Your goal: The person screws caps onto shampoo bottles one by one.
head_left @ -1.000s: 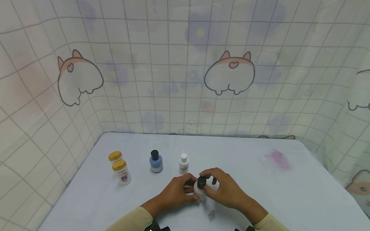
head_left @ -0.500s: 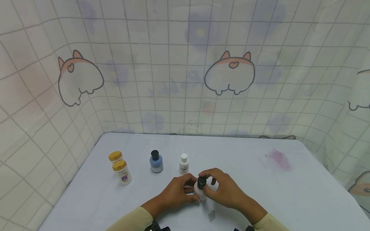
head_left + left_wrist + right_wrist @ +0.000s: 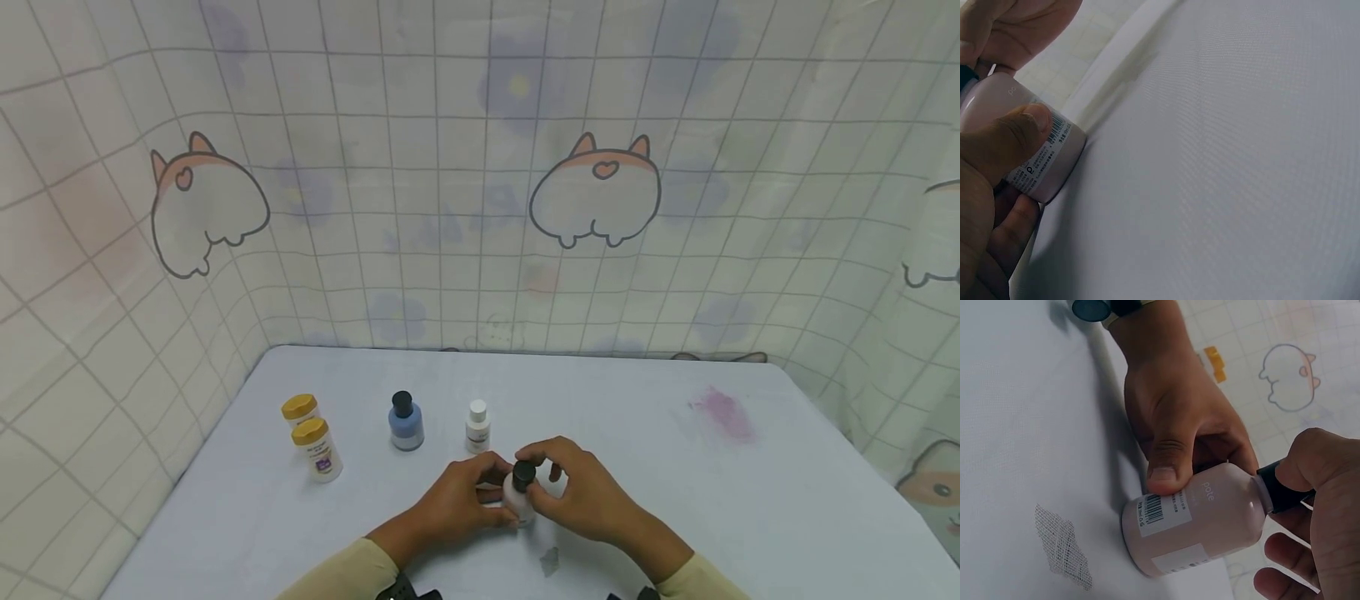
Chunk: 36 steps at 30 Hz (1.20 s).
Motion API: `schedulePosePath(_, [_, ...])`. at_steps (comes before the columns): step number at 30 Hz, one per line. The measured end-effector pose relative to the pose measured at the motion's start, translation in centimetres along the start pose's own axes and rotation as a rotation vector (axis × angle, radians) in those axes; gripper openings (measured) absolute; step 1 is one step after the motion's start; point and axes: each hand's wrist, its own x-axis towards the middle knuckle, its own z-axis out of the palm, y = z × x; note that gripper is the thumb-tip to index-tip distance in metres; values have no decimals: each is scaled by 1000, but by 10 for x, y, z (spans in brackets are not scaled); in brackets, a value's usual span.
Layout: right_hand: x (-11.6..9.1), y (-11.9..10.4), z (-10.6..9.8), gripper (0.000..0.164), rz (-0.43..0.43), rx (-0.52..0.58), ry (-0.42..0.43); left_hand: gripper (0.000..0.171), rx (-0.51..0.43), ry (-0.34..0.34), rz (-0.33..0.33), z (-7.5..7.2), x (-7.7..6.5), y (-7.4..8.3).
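Note:
A small pale pink bottle (image 3: 1229, 506) with a black cap (image 3: 524, 473) stands on the white table near its front middle. My left hand (image 3: 459, 498) grips the bottle's body, its thumb lying over the barcode label in the left wrist view. On the other side, my right hand (image 3: 588, 492) pinches the black cap between thumb and index finger. The other right fingers curl loosely beside the neck in the right wrist view. Just behind the hands is a small white bottle (image 3: 477, 427) with a white cap. A blue bottle (image 3: 406, 423) with a black cap stands to its left.
Two white jars with yellow lids stand at the left, the front jar (image 3: 321, 454) partly hiding the rear jar (image 3: 299, 407). A pink stain (image 3: 723, 414) marks the table (image 3: 750, 500) at the right. A patterned curtain (image 3: 450, 208) hangs around the back and sides.

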Motion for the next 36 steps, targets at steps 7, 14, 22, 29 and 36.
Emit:
schedulePosePath(7, [-2,1,-1,44,13,-2,-2,54,7,0,19,0,-1,0])
schedulePosePath(14, [-1,2,1,41,-31,-3,12,54,9,-2,25,0,-1,-1])
schedulePosePath(22, [-3,1,-1,44,-12,-12,-2,55,29,3,30,1,-1,-2])
schedulePosePath(29, [-1,-1,-2,38,33,-17,1,55,30,-1,21,0,0,1])
schedulePosePath(36, [-2,1,-1,44,12,-30,9,54,37,3,29,0,-1,1])
